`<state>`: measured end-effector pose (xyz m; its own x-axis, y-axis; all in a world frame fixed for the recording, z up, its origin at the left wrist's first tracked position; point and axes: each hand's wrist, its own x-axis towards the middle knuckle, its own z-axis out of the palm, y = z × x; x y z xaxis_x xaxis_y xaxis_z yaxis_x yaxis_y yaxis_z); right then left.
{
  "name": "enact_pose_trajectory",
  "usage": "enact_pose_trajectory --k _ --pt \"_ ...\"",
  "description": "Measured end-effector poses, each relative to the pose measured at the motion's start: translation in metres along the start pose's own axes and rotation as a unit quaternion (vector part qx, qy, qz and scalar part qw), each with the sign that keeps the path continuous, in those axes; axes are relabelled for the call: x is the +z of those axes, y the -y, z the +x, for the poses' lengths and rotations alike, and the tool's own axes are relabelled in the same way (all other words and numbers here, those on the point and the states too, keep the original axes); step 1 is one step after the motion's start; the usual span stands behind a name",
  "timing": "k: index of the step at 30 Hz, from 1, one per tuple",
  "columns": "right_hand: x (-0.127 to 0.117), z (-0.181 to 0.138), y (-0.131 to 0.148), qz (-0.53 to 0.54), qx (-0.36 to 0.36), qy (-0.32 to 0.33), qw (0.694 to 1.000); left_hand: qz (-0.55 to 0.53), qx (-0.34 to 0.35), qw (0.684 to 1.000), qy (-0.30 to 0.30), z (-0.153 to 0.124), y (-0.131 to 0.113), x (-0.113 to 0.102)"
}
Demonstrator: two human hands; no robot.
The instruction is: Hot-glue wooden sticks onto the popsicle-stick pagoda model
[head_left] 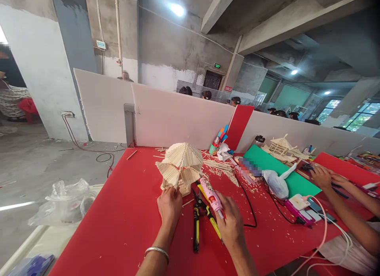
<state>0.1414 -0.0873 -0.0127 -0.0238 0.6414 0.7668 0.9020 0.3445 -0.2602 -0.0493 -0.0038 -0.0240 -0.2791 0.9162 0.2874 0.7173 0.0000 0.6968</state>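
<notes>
A model pavilion (181,161) made of thin wooden sticks stands on the red table (118,212), with a layered, pointed roof. At its near side my left hand (170,206) is closed, pinching a thin wooden stick (178,178) that reaches up against the lower roof. My right hand (232,221) is wrapped round a pink hot glue gun (210,195), whose nozzle end points toward the model's right side. Between my hands, a pair of pliers with black and yellow handles (196,228) lies spread on the table. The glue gun's trigger is hidden by my fingers.
Loose sticks (216,164) and scraps lie right of the model, near a pen cup (213,149). A black cable (252,212) loops on the right. Beyond are a green board (279,169), a power strip (299,214) and a co-worker's hands (323,177). White partitions (178,113) border the back.
</notes>
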Motion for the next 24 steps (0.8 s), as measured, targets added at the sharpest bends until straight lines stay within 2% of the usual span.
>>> enact_pose_trajectory --k 24 --pt "0.0018 0.0004 -0.0023 -0.004 -0.001 0.009 1.0 0.009 0.001 1.0 0.01 -0.0005 -0.002 -0.0018"
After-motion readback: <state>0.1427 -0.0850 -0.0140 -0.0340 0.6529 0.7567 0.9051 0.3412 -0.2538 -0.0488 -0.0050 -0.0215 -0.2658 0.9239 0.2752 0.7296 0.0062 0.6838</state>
